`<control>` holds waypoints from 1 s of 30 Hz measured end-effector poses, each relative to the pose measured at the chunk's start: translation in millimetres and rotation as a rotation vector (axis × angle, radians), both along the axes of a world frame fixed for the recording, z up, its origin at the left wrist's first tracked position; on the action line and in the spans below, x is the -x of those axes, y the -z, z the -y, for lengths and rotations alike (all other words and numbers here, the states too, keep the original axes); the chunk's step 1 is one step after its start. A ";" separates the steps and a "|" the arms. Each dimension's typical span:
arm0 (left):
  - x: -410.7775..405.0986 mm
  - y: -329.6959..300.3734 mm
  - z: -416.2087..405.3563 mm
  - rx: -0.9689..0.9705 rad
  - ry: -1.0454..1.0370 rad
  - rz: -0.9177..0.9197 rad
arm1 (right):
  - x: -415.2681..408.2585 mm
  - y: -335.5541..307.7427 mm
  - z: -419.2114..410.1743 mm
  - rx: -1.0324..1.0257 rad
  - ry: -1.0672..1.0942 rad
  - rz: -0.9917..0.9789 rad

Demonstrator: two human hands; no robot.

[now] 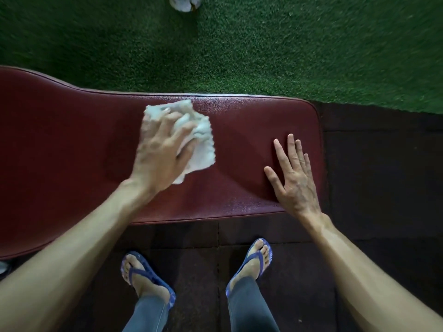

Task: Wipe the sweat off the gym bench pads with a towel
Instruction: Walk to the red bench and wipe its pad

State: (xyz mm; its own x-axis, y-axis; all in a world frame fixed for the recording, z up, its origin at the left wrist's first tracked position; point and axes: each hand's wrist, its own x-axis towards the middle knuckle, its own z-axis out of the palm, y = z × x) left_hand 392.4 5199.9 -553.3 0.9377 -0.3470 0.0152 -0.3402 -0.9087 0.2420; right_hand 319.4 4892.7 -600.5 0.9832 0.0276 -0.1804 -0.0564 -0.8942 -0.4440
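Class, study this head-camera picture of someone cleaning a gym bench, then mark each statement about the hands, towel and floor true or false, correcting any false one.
1. The left hand presses the towel on the bench pad. True.
2. The right hand grips a spray bottle. False: it lies flat and empty on the pad.
3. The pad is blue. False: dark red.
4. Green turf lies beyond the bench. True.
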 end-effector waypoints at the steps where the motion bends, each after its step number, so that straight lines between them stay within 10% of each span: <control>1: -12.0 3.0 21.7 0.001 -0.006 -0.001 | 1.9 -0.1 2.0 -0.007 0.002 -0.003; 14: 15.0 -1.5 49.1 0.295 0.039 -0.076 | 9.3 -54.6 -54.6 -0.393 0.447 0.263; 19: 13.2 16.4 -4.5 -0.077 -0.103 -0.028 | -21.8 -48.2 -134.2 -0.213 0.442 0.233; 30: 12.3 18.3 -1.4 -0.060 -0.120 -0.002 | 27.0 -10.4 -80.9 0.124 0.531 0.063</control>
State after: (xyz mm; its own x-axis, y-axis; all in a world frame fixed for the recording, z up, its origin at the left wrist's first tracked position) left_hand 380.0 5201.3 -571.6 0.9727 -0.2321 -0.0043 -0.2273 -0.9558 0.1863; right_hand 292.4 4973.6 -590.1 0.8649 -0.4935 -0.0915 -0.4914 -0.7956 -0.3542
